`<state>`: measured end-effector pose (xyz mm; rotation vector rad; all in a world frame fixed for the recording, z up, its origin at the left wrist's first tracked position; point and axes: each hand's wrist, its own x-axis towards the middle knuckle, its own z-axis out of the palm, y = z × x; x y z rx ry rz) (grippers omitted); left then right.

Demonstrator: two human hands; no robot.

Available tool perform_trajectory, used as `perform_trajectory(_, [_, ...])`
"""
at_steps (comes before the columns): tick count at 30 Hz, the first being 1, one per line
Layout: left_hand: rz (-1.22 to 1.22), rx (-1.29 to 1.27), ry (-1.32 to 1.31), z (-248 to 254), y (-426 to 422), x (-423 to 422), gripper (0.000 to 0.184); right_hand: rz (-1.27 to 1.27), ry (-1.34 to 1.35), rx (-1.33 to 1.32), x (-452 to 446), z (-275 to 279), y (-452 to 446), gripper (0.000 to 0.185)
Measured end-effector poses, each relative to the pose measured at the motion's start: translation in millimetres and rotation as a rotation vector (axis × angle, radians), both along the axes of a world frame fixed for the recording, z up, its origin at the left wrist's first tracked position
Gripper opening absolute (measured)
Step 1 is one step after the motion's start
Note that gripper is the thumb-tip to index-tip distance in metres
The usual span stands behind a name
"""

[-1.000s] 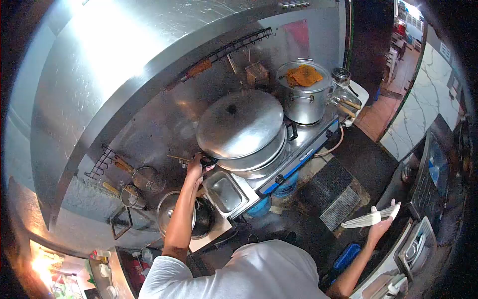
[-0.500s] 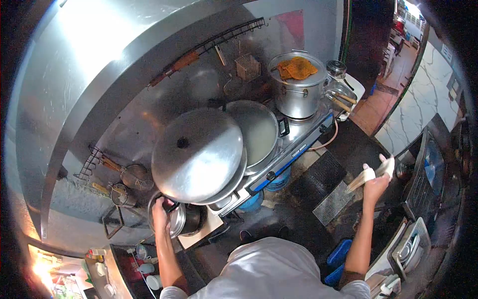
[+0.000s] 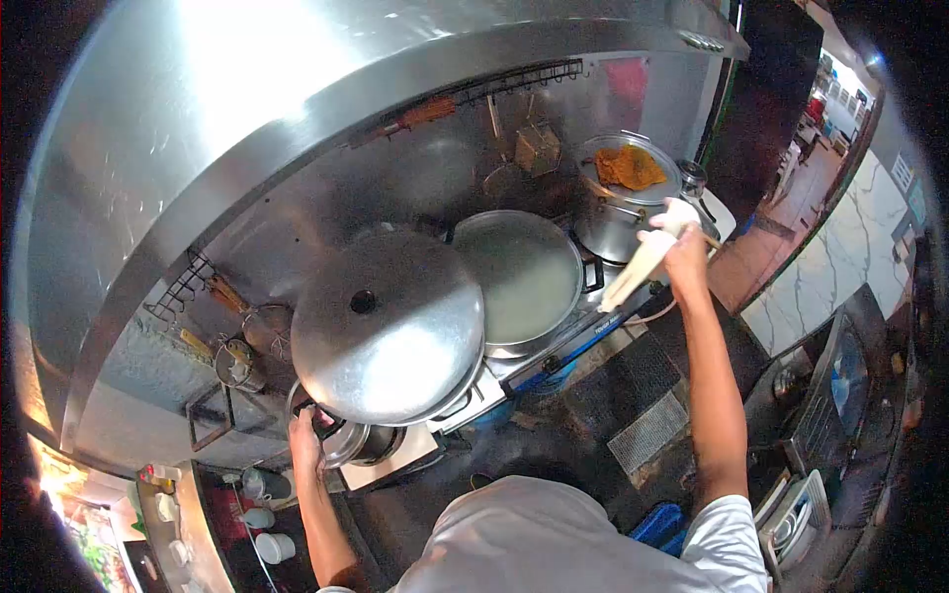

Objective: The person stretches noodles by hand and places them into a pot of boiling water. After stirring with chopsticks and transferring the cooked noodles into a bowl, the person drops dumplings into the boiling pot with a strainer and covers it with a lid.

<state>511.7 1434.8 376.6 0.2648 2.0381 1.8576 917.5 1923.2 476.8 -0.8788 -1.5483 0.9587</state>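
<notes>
My left hand [image 3: 306, 435] grips the black handle of a large covered steamer pan [image 3: 390, 326], which has a domed metal lid with a black knob. To its right is a wide pot [image 3: 516, 279] of cloudy, pale liquid, uncovered on the stove. Off that pot's right side, in the air, my right hand [image 3: 680, 242] holds a bundle of pale strands [image 3: 636, 272]; the fingers are wrapped in it. Behind this hand stands a tall lidded pot [image 3: 605, 232] with an orange cloth [image 3: 631, 168] on its lid.
The blue-edged stove [image 3: 593, 338] runs beneath the pots. Strainers [image 3: 269, 329] hang on the left wall. Below the pan's left edge sits a smaller pot [image 3: 346, 443]. A dish rack [image 3: 803, 519] stands at lower right, and blue objects [image 3: 660, 524] lie low beside me.
The covered pan has moved left, off the pot of liquid, with my left hand on its handle. My right hand has risen from the lower right towards the stove with the pale bundle.
</notes>
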Motion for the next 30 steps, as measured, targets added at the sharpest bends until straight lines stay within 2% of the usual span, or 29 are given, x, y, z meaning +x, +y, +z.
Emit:
perform_trajectory(4, [-0.050,0.001,-0.048,4.2,-11.5,3.4,0.028,0.259,0.043,-0.216,-58.7,-27.1,33.8,0.035])
perform_trajectory(7, [-0.045,-0.003,-0.029,-6.6,-17.7,5.6,0.029,0.241,-0.148,-0.118,-99.0,-68.8,82.2,0.031])
perform_trajectory(9, [0.003,0.001,0.006,13.7,-3.7,26.7,0.028,0.193,-0.367,0.168,-126.9,-75.4,101.1,0.034])
perform_trajectory(10, [0.021,0.020,-0.031,14.5,-2.0,29.2,0.029,0.204,-0.378,0.145,-146.2,-96.6,127.4,0.028])
perform_trajectory(11, [0.036,0.036,-0.067,14.4,-1.7,30.7,0.029,0.300,-0.593,0.500,-162.1,-113.3,158.4,0.021])
perform_trajectory(12, [0.048,0.051,-0.101,13.8,-1.0,31.1,0.030,0.466,-0.575,0.337,-183.1,-117.3,171.7,0.022])
perform_trajectory(15, [0.067,-0.036,-0.040,-1.7,-9.7,26.8,0.032,0.793,-0.223,0.054,-239.9,-121.1,190.9,0.033])
perform_trajectory(16, [0.009,-0.142,0.039,12.8,-10.3,33.7,0.033,0.896,-0.177,-0.070,-261.0,-103.7,182.7,0.036])
perform_trajectory(17, [0.017,-0.148,0.011,25.7,-9.2,40.1,0.031,0.994,-0.132,-0.198,-277.3,-87.3,166.7,0.039])
perform_trajectory(19, [0.034,-0.149,-0.019,33.4,-7.4,45.4,0.030,0.841,-0.266,-0.168,-291.9,-46.6,115.8,0.038])
perform_trajectory(22, [0.029,-0.106,0.035,16.1,-10.5,39.3,0.033,1.008,-0.232,-0.133,-312.4,-51.1,79.0,0.039])
perform_trajectory(23, [0.002,-0.072,0.091,7.3,-12.6,35.7,0.033,1.099,-0.297,-0.115,-309.2,-53.4,69.7,0.040])
perform_trajectory(25, [0.003,-0.084,0.002,13.4,-14.5,38.0,0.031,1.278,-0.428,-0.076,-286.6,-49.3,41.5,0.044])
perform_trajectory(27, [-0.014,-0.030,-0.018,-2.8,-20.9,27.6,0.030,1.334,-0.587,-0.172,-244.7,-41.8,14.4,0.041])
perform_trajectory(29, [0.073,0.042,-0.052,12.8,-12.6,39.2,0.026,1.320,-1.060,0.120,-201.1,-33.1,3.9,0.047])
perform_trajectory(30, [0.085,0.066,-0.063,14.2,-10.0,38.7,0.025,1.400,-1.175,0.119,-180.7,-21.9,-4.2,0.046])
